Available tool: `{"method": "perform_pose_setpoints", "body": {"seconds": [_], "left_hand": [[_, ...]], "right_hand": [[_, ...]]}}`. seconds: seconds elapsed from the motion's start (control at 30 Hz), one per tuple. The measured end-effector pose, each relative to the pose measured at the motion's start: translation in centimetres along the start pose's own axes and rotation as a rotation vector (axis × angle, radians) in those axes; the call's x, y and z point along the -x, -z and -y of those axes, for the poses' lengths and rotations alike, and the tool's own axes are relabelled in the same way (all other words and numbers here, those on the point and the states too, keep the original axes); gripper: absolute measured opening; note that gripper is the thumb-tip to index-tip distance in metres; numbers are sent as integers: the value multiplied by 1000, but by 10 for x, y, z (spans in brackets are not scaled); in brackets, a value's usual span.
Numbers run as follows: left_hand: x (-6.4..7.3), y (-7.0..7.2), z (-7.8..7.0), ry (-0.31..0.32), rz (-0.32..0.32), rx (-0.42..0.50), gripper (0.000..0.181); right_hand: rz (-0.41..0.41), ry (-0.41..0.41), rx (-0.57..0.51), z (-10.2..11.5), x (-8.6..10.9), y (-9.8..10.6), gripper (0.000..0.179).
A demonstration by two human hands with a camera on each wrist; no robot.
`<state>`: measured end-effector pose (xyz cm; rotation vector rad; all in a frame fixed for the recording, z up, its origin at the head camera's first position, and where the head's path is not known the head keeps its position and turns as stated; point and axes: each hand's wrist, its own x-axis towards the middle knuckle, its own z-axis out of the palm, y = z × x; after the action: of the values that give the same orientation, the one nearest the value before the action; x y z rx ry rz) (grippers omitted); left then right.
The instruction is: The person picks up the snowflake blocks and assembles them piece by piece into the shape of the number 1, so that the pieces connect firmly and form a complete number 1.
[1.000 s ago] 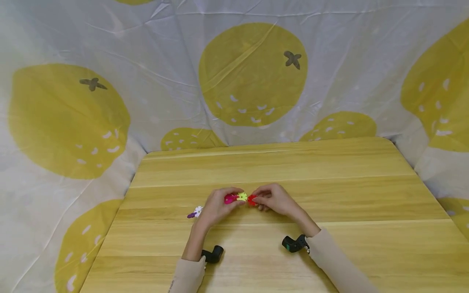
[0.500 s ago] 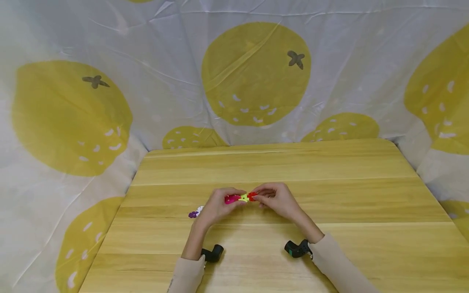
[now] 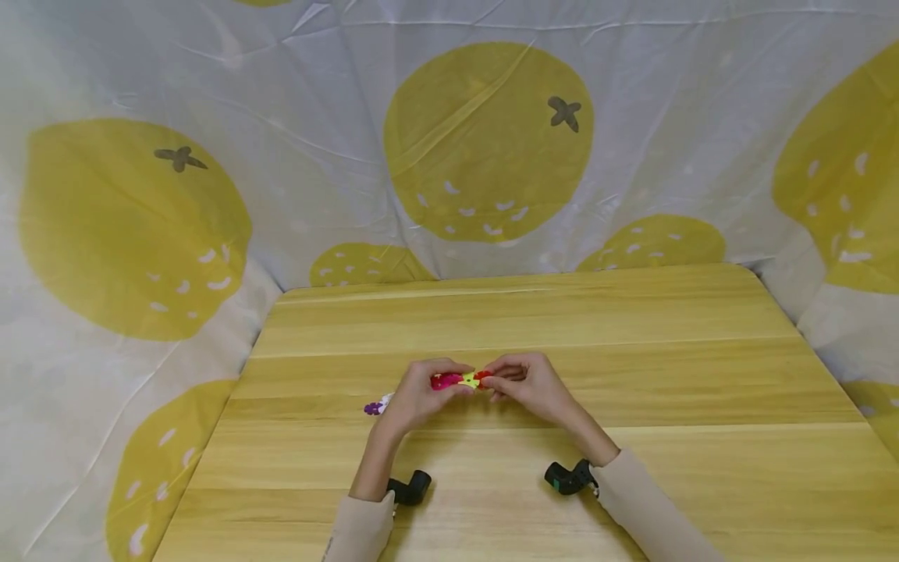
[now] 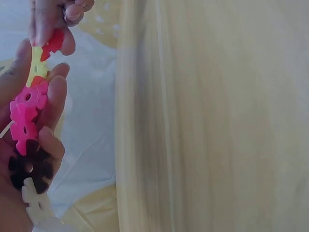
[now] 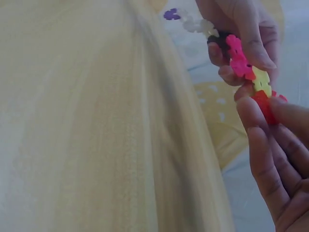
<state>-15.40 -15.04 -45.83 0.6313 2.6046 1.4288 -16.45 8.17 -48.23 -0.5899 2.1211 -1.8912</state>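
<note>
A chain of plastic snowflake discs runs through my left hand, whose thumb and fingers grip it along the pink discs. Below these in the left wrist view come a black disc and a white disc; a purple disc ends the chain beyond the hand's heel. Toward the other end, a yellow disc sticks out past my left fingertips, with a bit of orange-red at its base. My right hand pinches a red disc right at the yellow one's edge. Fingers partly hide the red disc.
Both hands work above a wood-grain table. A black wrist camera sits under the left wrist, another black camera by the right. A white cloth with yellow fruit prints hangs behind the table.
The red disc, apart from the yellow one a second ago, has come left against its edge and now meets it. The chain's purple end has turned slightly; the hands stay close together.
</note>
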Motion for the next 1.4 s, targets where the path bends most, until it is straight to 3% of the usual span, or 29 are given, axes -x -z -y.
{"method": "perform_pose_setpoints", "body": {"seconds": [0.23, 0.37, 0.57, 0.93, 1.1, 1.4], "left_hand": [[-1, -1, -4, 3, 40, 40, 26], [-1, -2, -5, 13, 51, 34, 27], [0, 0, -8, 43, 85, 51, 42], [9, 24, -5, 57, 96, -3, 44], [8, 25, -5, 31, 131, 98, 45], [5, 16, -7, 16, 199, 388, 43]], "right_hand": [[67, 7, -4, 6, 2, 3, 23], [63, -19, -30, 6, 2, 6, 25], [2, -29, -36, 9, 0, 15, 30], [-134, 11, -73, 11, -2, 42, 32], [-177, -16, -120, 12, -2, 44, 37], [-184, -1, -226, 13, -2, 39, 47]]}}
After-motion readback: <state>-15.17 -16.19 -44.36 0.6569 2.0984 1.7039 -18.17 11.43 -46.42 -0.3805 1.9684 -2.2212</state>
